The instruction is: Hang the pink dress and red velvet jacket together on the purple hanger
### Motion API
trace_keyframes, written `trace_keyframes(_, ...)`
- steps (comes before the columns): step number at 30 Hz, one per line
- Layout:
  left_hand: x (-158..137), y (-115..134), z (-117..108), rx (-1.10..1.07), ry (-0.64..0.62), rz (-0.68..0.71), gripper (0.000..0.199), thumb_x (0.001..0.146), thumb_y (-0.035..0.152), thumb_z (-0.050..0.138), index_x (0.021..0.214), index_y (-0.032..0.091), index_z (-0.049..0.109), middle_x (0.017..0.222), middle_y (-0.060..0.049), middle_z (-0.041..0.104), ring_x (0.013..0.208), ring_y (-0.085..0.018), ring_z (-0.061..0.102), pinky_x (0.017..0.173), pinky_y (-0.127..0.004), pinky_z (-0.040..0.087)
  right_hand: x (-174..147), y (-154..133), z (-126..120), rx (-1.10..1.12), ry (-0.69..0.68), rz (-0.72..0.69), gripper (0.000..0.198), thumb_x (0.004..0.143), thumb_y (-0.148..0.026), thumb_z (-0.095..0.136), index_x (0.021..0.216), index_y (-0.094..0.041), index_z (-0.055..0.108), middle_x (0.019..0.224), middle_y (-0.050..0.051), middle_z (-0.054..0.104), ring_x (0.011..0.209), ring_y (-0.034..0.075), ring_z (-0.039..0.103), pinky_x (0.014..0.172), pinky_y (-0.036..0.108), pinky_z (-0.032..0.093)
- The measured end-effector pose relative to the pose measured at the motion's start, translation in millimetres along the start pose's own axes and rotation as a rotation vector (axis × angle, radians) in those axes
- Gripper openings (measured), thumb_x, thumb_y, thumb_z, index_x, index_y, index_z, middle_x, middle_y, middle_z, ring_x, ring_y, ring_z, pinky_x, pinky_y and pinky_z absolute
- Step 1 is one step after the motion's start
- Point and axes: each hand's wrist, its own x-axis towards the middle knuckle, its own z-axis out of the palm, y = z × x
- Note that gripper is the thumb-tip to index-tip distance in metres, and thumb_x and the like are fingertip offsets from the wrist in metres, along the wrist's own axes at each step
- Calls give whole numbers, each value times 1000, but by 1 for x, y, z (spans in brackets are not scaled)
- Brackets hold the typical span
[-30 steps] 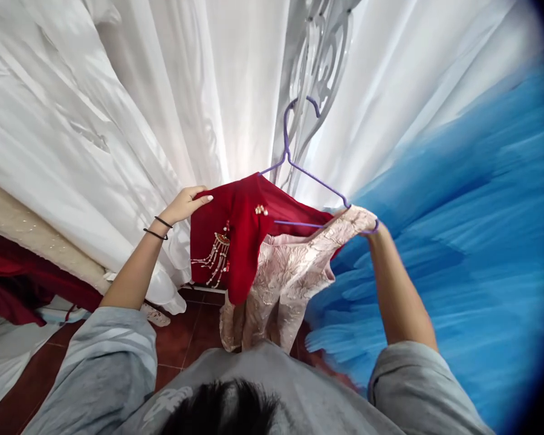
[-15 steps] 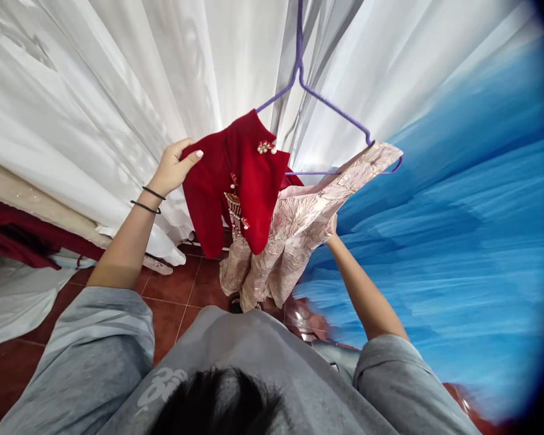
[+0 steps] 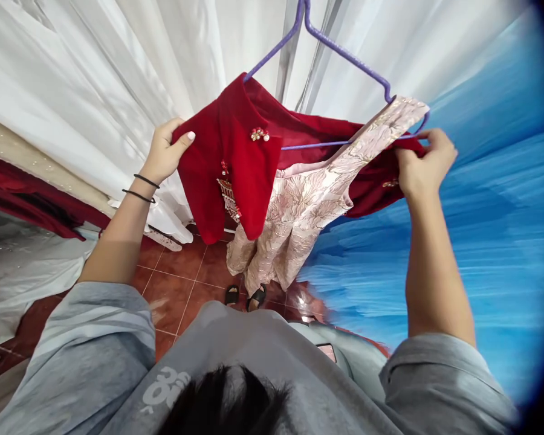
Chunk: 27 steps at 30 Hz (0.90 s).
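Note:
A short red jacket [image 3: 249,193] with beaded ornaments hangs over the left shoulder of a purple hanger [image 3: 274,55]. My left hand [image 3: 165,151] is closed on the jacket's left side, thumb on top. On the other side my right hand [image 3: 424,163] pinches the jacket's far part, which passes behind the dress, close to the hanger's right end. A pale pink dress [image 3: 308,211] with a gold raised pattern hangs by one strap from the hanger's right shoulder. Its lower part reaches toward the floor. The hanger's hook is outside the picture.
White curtains [image 3: 181,54] hang behind the garments. Blue tulle [image 3: 494,241] fills the right side. Red and white cloths lie at the left. Dark sandals [image 3: 256,296] stand on the red tiled floor [image 3: 185,284]. A phone [image 3: 327,351] shows by my lap.
My right hand has come out from behind the dress and moved up and right, drawing the jacket's far part out behind the dress. The hanger appears nearer. My left hand keeps its grip.

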Motion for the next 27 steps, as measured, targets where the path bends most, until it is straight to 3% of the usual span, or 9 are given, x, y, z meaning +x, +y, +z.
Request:
trace_keyframes(2,-2,0,0,-3,2,-20,76,68,90,55,83,15,55,75,1,49,70,-10,43,85,-41,51,-5,-4,-19,-235,-28,-138,52,84,-40,66,124,-8,59,96,18,69,81,21,58,75,35,40)
trace_keyframes(5,0,0,-1,21,0,-29,76,68,90,54,81,15,54,73,2,49,69,-9,42,82,-37,52,-30,-2,-26,-492,-272,-194,86,74,-54,77,140,-10,45,99,22,69,86,30,62,75,39,40)
trace_keyframes(7,2,0,0,43,3,-19,76,69,90,53,82,15,55,73,3,50,69,-8,42,79,-32,52,-45,1,-24,-561,-371,-194,75,81,-44,73,141,-9,43,104,23,67,93,32,62,75,38,41)
trace_keyframes(11,7,-5,0,56,45,-17,77,66,91,55,83,16,59,73,4,52,69,-8,44,69,-26,48,-45,-4,-38,-644,-376,-117,47,92,-28,54,134,-8,52,127,29,56,116,36,52,79,38,42)
trace_keyframes(15,7,-7,-3,36,19,-24,74,65,88,59,83,16,61,75,2,56,69,-10,47,65,-26,46,-7,-19,-82,-727,-604,104,38,89,-36,63,116,-10,66,101,21,67,89,26,61,76,37,43)
trace_keyframes(19,9,-9,-4,50,9,-19,66,71,81,60,87,17,64,77,-2,61,72,-16,57,67,-31,51,25,-18,-121,-453,-681,74,36,87,-43,70,106,-13,70,65,5,60,56,12,49,62,31,40)
trace_keyframes(21,11,-11,-5,59,-2,-30,59,75,74,61,87,17,65,76,-3,61,74,-18,59,68,-32,53,27,-15,-129,-323,-710,30,35,86,-41,70,110,-16,70,65,2,60,52,10,45,56,30,36)
trace_keyframes(25,16,-15,-5,67,-33,-35,50,78,64,59,90,16,64,78,-4,60,77,-19,58,72,-32,53,21,-21,-132,-143,-1123,185,20,87,-18,68,106,-18,73,84,8,72,61,11,56,56,28,39)
trace_keyframes(27,18,-16,-6,68,-54,-36,48,78,62,59,90,15,64,79,-4,59,78,-20,57,72,-32,52,23,-30,-137,-213,-1042,193,18,83,-16,73,100,-17,77,83,9,73,61,10,58,58,28,40)
